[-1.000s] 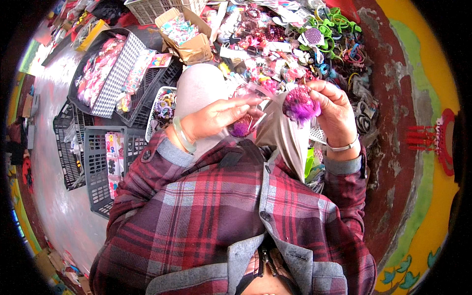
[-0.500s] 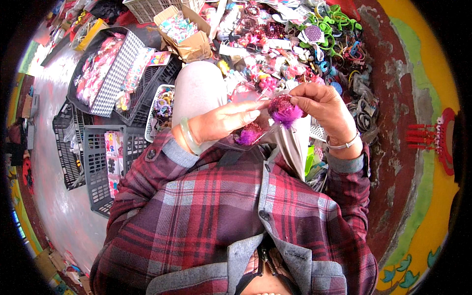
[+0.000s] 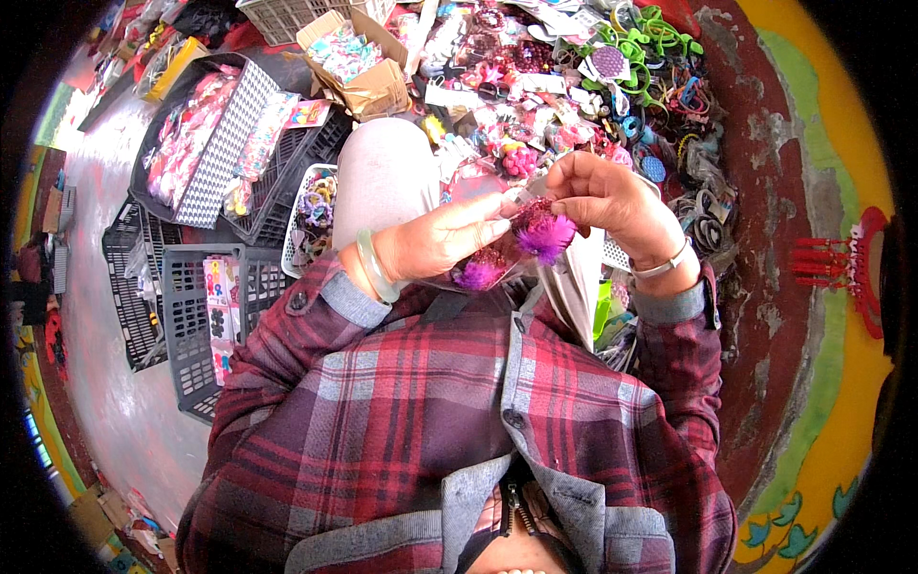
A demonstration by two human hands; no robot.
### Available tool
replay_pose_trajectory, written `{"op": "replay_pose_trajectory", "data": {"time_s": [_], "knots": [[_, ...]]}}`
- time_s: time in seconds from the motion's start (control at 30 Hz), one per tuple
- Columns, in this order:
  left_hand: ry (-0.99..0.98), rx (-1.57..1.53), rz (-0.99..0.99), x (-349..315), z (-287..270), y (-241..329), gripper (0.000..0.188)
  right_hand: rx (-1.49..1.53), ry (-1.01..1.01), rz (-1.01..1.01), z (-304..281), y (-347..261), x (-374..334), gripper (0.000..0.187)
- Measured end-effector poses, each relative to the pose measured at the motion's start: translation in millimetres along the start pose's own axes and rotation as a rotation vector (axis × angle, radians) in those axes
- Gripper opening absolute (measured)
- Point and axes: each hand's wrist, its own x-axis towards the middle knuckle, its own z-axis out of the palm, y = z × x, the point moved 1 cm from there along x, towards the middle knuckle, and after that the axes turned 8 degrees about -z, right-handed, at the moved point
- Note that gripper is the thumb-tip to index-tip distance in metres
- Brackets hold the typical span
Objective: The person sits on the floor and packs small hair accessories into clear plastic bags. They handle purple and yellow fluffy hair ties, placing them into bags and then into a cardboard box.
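Note:
My left hand (image 3: pixel 442 236) grips a clear plastic bag (image 3: pixel 519 271), thumb and fingers nearly straight and pressed together on its upper part. Inside the bag lies a dark red, glittery ornament with a purple fluffy tuft (image 3: pixel 476 275). A second such ornament (image 3: pixel 545 237) is at the bag's upper right, beside my left fingertips; whether it is fully inside I cannot tell. My right hand (image 3: pixel 612 206) pinches at this ornament's upper edge, thumb and index finger close together. The bag hangs low in front of my light trousers, over my lap.
A big heap of hair accessories and packets (image 3: pixel 535 96) spreads ahead, with green bands (image 3: pixel 660 43) at its far right. Left stand a cardboard box (image 3: pixel 378 91) of small packets, a white basket (image 3: pixel 298 258), a black-and-white patterned bin (image 3: pixel 225 143) and a grey crate (image 3: pixel 191 335).
The upper purple ornament has moved slightly left and down, closer to the bag and my left fingers. My right hand has shifted left with it; my left hand has barely moved.

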Motion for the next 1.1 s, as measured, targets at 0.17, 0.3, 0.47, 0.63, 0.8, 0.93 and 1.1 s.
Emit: {"op": "replay_pose_trajectory", "data": {"time_s": [0.17, 0.3, 0.47, 0.63, 0.8, 0.93, 1.1], "knots": [[-0.022, 0.081, 0.051, 1.6, -1.9, 0.7, 0.026, -0.031, -0.069, 0.102, -2.7, 15.2, -3.0, 0.016], [-0.039, 0.013, -0.011, 1.4, -5.1, -12.6, 0.027, 0.067, -0.096, 0.095, 0.9, 21.5, -4.7, 0.018], [-0.068, -0.074, -0.136, -1.8, -6.5, -7.5, 0.038, 0.095, 0.067, 0.111, 2.0, 27.2, -7.9, 0.016], [0.129, 0.417, -0.105, -5.6, -18.2, -13.6, 0.034, 0.022, 0.149, 0.018, 0.5, 21.9, -7.1, 0.015], [0.152, 0.501, -0.136, -4.9, -16.6, -10.9, 0.031, 0.067, 0.201, 0.034, -1.1, 22.1, -9.4, 0.013], [0.322, 0.153, 0.034, -2.6, -3.2, -9.8, 0.033, 0.160, 0.249, 0.021, -4.6, 26.2, -9.1, 0.012], [0.375, 0.122, 0.077, 0.7, -2.9, -12.2, 0.022, 0.279, 0.301, -0.011, -3.5, 23.1, -10.6, 0.011]]}}
